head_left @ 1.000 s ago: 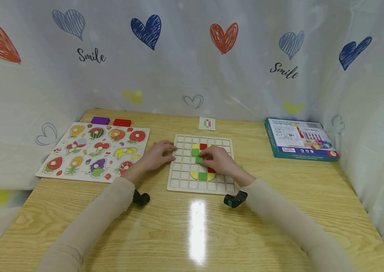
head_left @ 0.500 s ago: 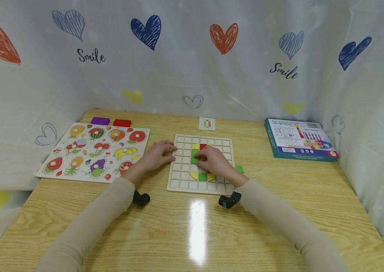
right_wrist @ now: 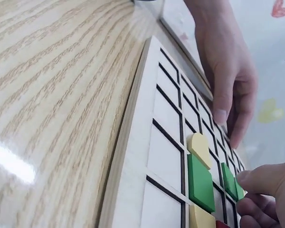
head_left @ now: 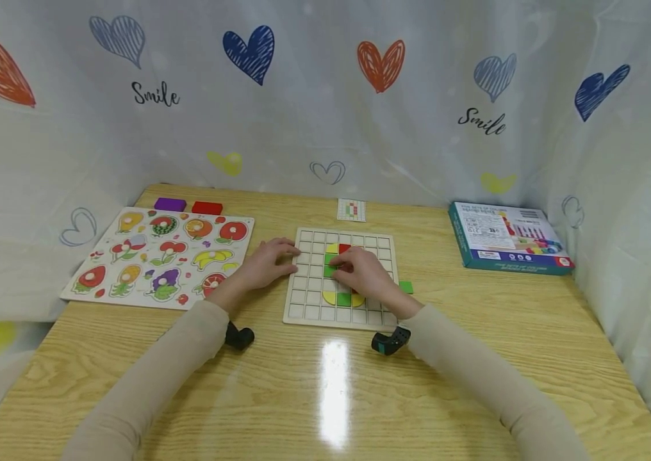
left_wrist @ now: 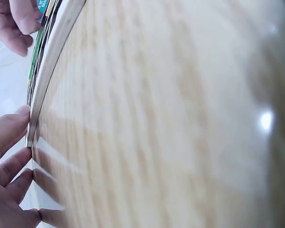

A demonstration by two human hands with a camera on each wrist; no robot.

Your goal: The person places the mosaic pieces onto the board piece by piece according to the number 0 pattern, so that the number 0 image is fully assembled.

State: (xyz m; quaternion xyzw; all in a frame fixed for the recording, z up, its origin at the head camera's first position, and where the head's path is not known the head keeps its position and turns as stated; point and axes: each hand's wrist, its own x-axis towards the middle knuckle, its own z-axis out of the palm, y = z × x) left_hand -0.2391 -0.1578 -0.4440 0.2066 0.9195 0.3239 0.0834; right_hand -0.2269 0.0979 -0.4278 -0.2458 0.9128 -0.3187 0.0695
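Note:
A wooden grid board [head_left: 305, 298] lies on the table with yellow curved, red and green tiles forming a ring. My right hand [head_left: 364, 274] is over the ring's middle, its thumb and index finger pinching a green tile [head_left: 329, 271] on its left side. Another green tile [right_wrist: 229, 182] sits beside the fingertips in the right wrist view. A green tile [right_wrist: 200, 183] lies between two yellow pieces in the bottom row. With relaxed fingers, my left hand [head_left: 266, 262] rests at the board's left edge; the left wrist view has its thumb [left_wrist: 19, 116] touching that edge.
One loose green tile [head_left: 406, 287] is just right of the board. Behind it lies a small pattern card [head_left: 351, 209]. A fruit puzzle board [head_left: 149, 259] is at the left, with purple [head_left: 170, 205] and red [head_left: 207, 208] blocks behind. A boxed set [head_left: 511, 237] sits at the right.
My right hand has shifted slightly left with the green tile, which now lies in line with the ring's left side. The loose tile at right shows more fully. My left hand stays put.

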